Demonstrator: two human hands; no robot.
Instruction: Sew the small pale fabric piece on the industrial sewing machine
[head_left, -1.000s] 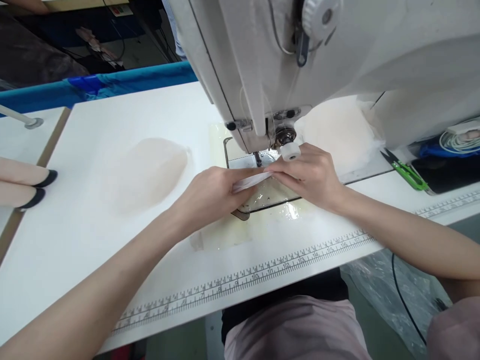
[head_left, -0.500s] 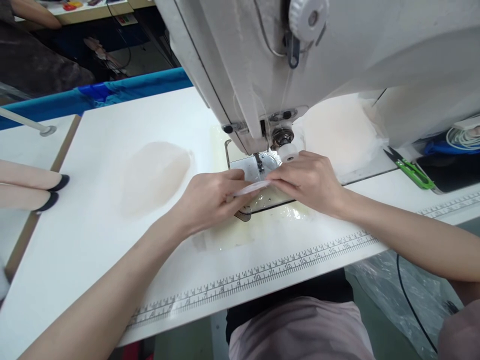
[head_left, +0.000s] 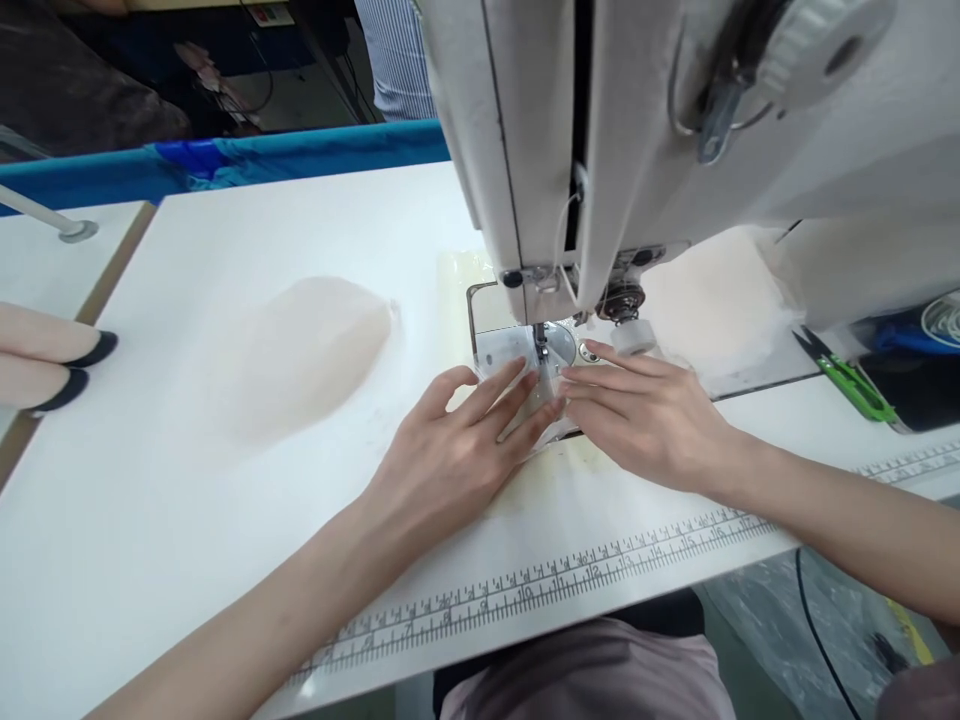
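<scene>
A sewing machine (head_left: pixel 540 180) stands over its metal needle plate (head_left: pixel 510 345). Thin, sheer white fabric (head_left: pixel 546 392) lies at the presser foot (head_left: pixel 540 343), largely covered by my fingers. My left hand (head_left: pixel 472 440) rests flat on it just left and in front of the foot, its fingers spread. On the right side, my right hand (head_left: pixel 645 410) lies with fingers stretched out toward the foot, their tips touching the fabric edge. The fingertips of both hands nearly meet.
Sheer beige fabric pieces (head_left: pixel 300 360) lie on the white table left. A pale stack (head_left: pixel 720 300) sits under the machine arm. Green-handled thread snips (head_left: pixel 851 385) lie right, beside a dark flat object (head_left: pixel 919 385). A ruler strip (head_left: pixel 525 595) runs along the front edge. Beyond, a striped garment shows.
Both hands went from pinching the folded white piece in front of the foot to lying flat over it at the foot. The view has shifted, and a striped garment now shows behind.
</scene>
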